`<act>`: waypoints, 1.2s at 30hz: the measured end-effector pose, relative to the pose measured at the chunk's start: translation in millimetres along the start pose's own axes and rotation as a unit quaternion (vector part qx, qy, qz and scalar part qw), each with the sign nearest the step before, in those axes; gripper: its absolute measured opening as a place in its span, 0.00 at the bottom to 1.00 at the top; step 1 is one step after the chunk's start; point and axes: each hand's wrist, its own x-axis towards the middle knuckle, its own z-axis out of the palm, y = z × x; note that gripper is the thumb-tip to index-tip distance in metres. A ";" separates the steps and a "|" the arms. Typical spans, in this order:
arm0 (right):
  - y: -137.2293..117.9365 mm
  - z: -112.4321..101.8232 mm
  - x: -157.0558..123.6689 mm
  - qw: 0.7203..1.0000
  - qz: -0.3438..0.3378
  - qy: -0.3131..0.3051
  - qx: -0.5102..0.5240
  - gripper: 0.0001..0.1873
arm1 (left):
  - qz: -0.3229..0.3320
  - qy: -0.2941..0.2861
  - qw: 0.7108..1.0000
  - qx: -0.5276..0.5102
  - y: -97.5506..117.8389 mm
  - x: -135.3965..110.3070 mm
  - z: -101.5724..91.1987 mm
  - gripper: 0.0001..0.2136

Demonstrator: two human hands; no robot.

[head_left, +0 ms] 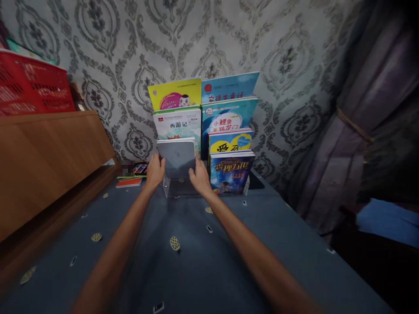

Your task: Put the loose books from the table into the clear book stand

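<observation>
A flat grey rectangle with rounded corners (177,159), either a tablet or a notebook, stands upright at the front left of a clear tiered stand (183,189). My left hand (155,172) is closed at its left edge, thumb toward the front. At the right edge, my right hand (200,176) grips it the same way; the fingers behind are hidden. Directly behind it rises a white book with Chinese characters (178,124), with a yellow book (176,95) further back. Beside my right hand, a dark blue book (231,172) fills the front right of the stand.
More books, including a teal one (229,115), rise in the right column. Thin booklets (129,182) lie left of the stand on the blue patterned tablecloth (147,261). A wooden cabinet (52,161) carries a red basket (32,83). Wallpaper backs the table; a curtain (353,117) hangs right.
</observation>
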 end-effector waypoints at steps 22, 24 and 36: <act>-5.3 -9.4 -1.3 0.999 -0.001 0.014 0.037 0.31 | 0.007 -0.043 0.999 -0.004 1.1 -13.2 -13.6 0.04; -5.7 -9.7 -1.5 0.999 -0.001 0.015 0.036 0.30 | 0.007 -0.049 0.999 -0.006 -0.3 -14.3 -13.9 0.04; -22.9 -14.8 -35.0 0.999 0.000 0.051 0.016 0.34 | -0.023 -0.019 0.998 -0.048 -20.7 -51.3 -12.2 0.15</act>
